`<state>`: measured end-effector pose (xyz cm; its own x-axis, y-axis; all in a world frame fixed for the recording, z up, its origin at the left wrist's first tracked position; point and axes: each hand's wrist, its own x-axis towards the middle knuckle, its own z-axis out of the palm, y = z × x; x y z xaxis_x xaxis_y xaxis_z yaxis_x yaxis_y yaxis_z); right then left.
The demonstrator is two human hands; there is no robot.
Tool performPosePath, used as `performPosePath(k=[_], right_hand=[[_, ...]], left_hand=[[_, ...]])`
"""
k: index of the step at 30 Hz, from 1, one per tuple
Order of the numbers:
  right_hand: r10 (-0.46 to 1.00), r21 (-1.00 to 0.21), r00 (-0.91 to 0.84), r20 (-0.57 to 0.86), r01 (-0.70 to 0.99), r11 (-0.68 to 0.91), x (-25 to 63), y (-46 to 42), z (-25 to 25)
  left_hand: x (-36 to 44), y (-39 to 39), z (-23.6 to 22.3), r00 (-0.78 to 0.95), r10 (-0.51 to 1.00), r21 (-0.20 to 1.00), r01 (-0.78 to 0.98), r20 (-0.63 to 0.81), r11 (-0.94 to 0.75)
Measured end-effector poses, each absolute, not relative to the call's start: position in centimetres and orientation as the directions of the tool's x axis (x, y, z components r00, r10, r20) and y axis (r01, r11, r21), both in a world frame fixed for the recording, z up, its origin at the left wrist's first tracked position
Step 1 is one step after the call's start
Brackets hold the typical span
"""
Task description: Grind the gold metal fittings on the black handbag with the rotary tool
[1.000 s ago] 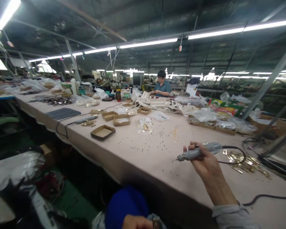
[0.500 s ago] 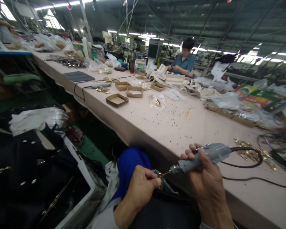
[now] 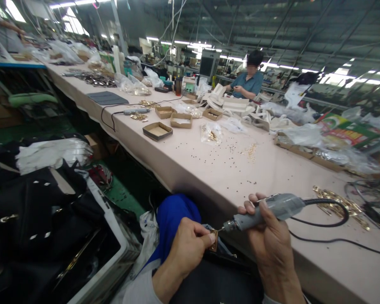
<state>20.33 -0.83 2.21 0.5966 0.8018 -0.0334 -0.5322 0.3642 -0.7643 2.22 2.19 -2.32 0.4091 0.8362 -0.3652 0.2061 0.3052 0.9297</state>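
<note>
My right hand (image 3: pixel 270 245) is wrapped round a grey electric screwdriver (image 3: pixel 266 212) whose black cable (image 3: pixel 329 223) loops back over the table. Its thin bit points left and touches a small brass-coloured metal fitting (image 3: pixel 213 240). My left hand (image 3: pixel 190 245) pinches that fitting between thumb and fingers, below the table's front edge, over my lap. A dark bag or cloth (image 3: pixel 215 283) lies under both hands.
The long beige table (image 3: pixel 209 169) holds scattered small screws (image 3: pixel 234 147), shallow cardboard trays (image 3: pixel 157 131), plastic bags, gold fittings (image 3: pixel 338 204) and another screwdriver (image 3: pixel 136 111). A person in a blue shirt (image 3: pixel 248 82) works at the far side. A crate of black bags (image 3: pixel 44 219) stands at left.
The view dropped from the table to my lap. My right hand brought the screwdriver down and left to the fitting, and my left hand rose into view holding it.
</note>
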Motion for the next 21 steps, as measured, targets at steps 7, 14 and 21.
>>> performPosePath(k=[7, 14, 21], right_hand=[[0.800, -0.773, 0.599, -0.024, -0.518, 0.365, 20.3, -1.0, 2.2], [0.803, -0.790, 0.596, 0.008, -0.488, 0.371, 19.7, -1.3, 2.7], [0.807, -0.835, 0.586, 0.076, -0.405, 0.373, 18.7, -1.6, 3.6]], left_hand=[[2.2, 2.2, -1.9, 0.409, 0.840, 0.933, 0.198, -0.358, 0.301], [2.1, 2.2, -1.8, 0.401, 0.844, 0.933, 0.207, -0.356, 0.295], [2.0, 2.2, -1.4, 0.396, 0.846, 0.931, 0.224, -0.356, 0.287]])
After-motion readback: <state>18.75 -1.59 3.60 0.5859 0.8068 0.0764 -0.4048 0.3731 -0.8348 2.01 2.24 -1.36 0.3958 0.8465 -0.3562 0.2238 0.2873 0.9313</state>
